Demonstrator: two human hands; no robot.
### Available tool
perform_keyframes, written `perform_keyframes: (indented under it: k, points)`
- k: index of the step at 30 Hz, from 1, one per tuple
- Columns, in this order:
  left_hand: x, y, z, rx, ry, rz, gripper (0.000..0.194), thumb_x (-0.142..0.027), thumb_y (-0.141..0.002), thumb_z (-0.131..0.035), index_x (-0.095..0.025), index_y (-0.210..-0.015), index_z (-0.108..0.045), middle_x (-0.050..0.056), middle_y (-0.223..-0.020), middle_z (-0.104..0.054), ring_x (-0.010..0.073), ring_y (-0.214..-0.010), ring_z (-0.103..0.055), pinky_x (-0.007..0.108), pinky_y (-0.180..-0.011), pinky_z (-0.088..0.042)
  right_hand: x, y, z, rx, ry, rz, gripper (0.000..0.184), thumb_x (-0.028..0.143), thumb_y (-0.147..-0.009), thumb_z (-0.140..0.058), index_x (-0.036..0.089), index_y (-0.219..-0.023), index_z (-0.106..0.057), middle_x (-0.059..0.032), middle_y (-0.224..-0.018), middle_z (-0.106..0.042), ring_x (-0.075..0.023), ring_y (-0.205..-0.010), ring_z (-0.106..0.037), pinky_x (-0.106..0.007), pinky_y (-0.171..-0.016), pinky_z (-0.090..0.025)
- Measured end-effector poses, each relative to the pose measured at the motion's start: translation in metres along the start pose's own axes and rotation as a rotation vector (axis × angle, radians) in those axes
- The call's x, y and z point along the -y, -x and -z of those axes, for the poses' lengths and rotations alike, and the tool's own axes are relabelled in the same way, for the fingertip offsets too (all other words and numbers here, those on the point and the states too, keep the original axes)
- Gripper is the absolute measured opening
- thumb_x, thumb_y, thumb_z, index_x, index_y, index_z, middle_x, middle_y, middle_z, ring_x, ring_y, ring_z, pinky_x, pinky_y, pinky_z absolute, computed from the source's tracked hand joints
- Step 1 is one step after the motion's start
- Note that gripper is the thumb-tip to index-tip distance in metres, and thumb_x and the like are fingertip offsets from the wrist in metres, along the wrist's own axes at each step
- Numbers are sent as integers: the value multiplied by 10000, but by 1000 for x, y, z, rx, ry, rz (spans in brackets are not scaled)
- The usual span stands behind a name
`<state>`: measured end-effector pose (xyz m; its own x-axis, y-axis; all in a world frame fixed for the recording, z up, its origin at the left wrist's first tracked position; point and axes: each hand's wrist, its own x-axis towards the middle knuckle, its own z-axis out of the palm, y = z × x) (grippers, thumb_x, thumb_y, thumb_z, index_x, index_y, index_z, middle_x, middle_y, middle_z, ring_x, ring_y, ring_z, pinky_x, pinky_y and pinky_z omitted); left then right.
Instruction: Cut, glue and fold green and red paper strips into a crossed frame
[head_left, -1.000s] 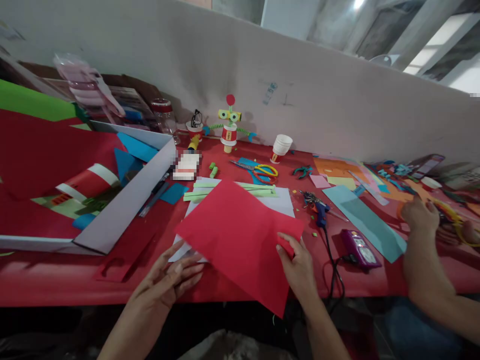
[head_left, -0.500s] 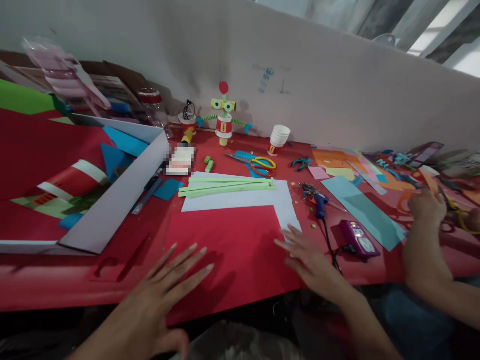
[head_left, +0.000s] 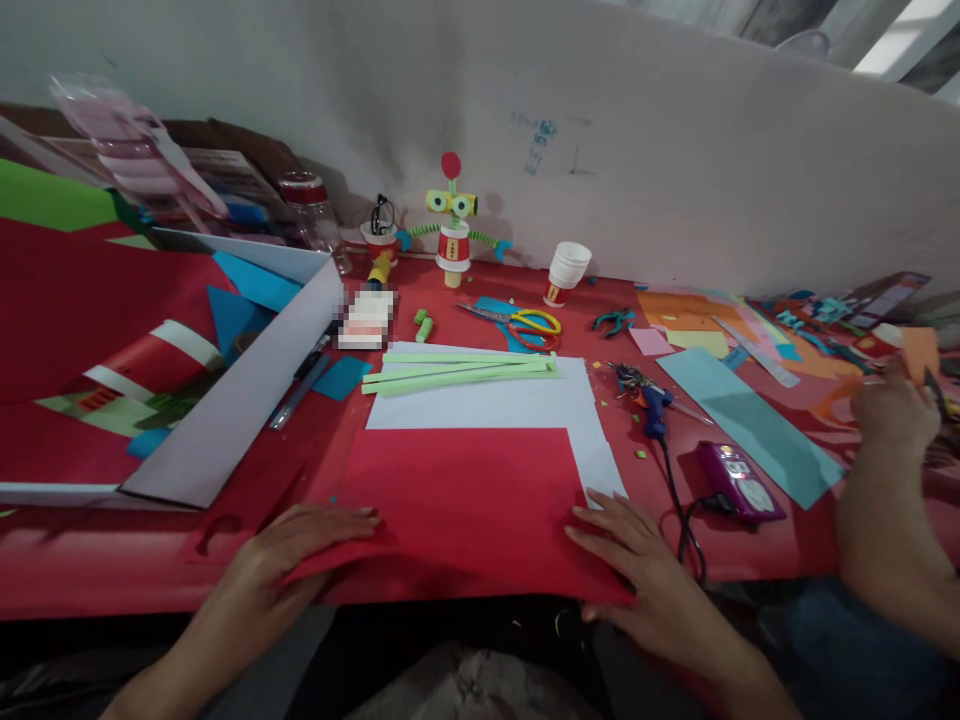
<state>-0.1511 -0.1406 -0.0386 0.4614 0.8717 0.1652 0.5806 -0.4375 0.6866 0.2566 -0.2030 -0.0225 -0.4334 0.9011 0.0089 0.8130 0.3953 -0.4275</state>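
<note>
A red sheet of paper [head_left: 465, 490] lies in front of me, its near edge at the table's front. My left hand [head_left: 292, 560] grips the sheet's left near corner, fingers on top and thumb beneath; that corner is slightly lifted. On the opposite side, my right hand [head_left: 637, 560] has its fingers over the right edge and its thumb below the near edge. White paper [head_left: 480, 405] shows from under the red sheet. Several light green paper strips [head_left: 457, 372] rest on the white paper. Scissors with yellow and red handles [head_left: 525, 322] lie just beyond.
An open white box [head_left: 255, 390] with paper crafts stands at left. A paper-cup robot figure [head_left: 453, 245] and stacked cups [head_left: 568, 270] are at the back. A glue gun [head_left: 656, 405] and a purple corded device [head_left: 739, 482] lie right. Another person's hand [head_left: 896, 405] holds orange paper.
My left hand, spread above the red sheet before, has come down and closed on its left near corner. My right hand has closed on the right side. The view has shifted slightly.
</note>
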Motion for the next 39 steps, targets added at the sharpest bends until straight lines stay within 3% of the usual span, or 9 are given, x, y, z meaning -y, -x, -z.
perform_keyframes:
  k: [3, 6, 9, 11, 14, 17, 20, 25, 39]
  points:
    - [-3, -11, -4, -137, -11, 141, 210, -387, -818, -548, -302, -920, -710, 16, -956, -749, 212, -870, -696, 274, -771, -549, 3, -10, 1, -87, -162, -63, 312, 207, -826, -573, 308, -1104, -671, -50, -1284, -596, -266, -1288, -447, -479, -1044, -388]
    - [-7, -20, -9, -290, -113, 261, 274, -486, -775, -565, -251, -825, -695, 42, -859, -747, 237, -808, -695, 277, -680, -546, 6, -30, -3, -294, -326, -272, 194, 277, -882, -502, 229, -936, -681, -65, -1014, -702, -233, -1015, -636, -367, -860, -514]
    - [-10, -31, -11, -339, -185, 363, 290, -506, -781, -540, -242, -784, -661, 36, -807, -729, 215, -713, -680, 256, -577, -508, 11, -53, -10, -459, -366, -499, 289, 343, -871, -515, 180, -1103, -575, -17, -727, -671, -180, -682, -644, -273, -615, -508]
    - [-11, -38, -13, -319, -241, 430, 278, -491, -790, -528, -233, -768, -629, 18, -747, -706, 169, -553, -624, 246, -519, -467, 14, -65, -13, -502, -333, -542, 419, 321, -870, -497, 160, -1256, -473, 10, -666, -633, -156, -580, -599, -249, -543, -467]
    - [-11, -46, -17, -318, -317, 505, 287, -492, -783, -534, -225, -864, -603, -13, -677, -662, 129, -419, -523, 240, -470, -420, 16, -72, -17, -490, -188, -523, 409, 273, -880, -443, 210, -1281, -495, -24, -787, -670, -166, -642, -618, -265, -575, -469]
    - [-11, -49, -20, -367, -308, 523, 416, -476, -779, -548, -225, -1110, -551, 10, -791, -675, 166, -553, -608, 245, -489, -447, 17, -73, -19, -431, -67, -472, 340, 246, -894, -404, 241, -1169, -604, -62, -925, -683, -197, -768, -641, -296, -643, -481]
    - [-12, -48, -20, -343, -314, 541, 508, -447, -794, -539, -232, -1252, -491, 34, -870, -683, 205, -704, -659, 251, -504, -471, 16, -72, -20, -393, -14, -472, 344, 238, -910, -383, 234, -1166, -613, -65, -894, -671, -203, -746, -629, -305, -637, -469]
    - [-13, -45, -21, -276, -289, 461, 330, -414, -855, -470, -273, -1110, -626, 38, -1096, -671, 187, -796, -667, 224, -499, -465, 15, -69, -21, -400, -82, -419, 330, 234, -925, -383, 230, -1164, -609, -66, -916, -649, -194, -778, -615, -309, -684, -476]
    - [-11, -43, -20, -276, -301, 409, 313, -412, -870, -465, -282, -1079, -659, 31, -1053, -659, 161, -698, -643, 243, -530, -487, 19, -68, -18, -389, -24, -422, 351, 181, -902, -405, 182, -1187, -611, -77, -843, -615, -188, -719, -597, -306, -667, -494]
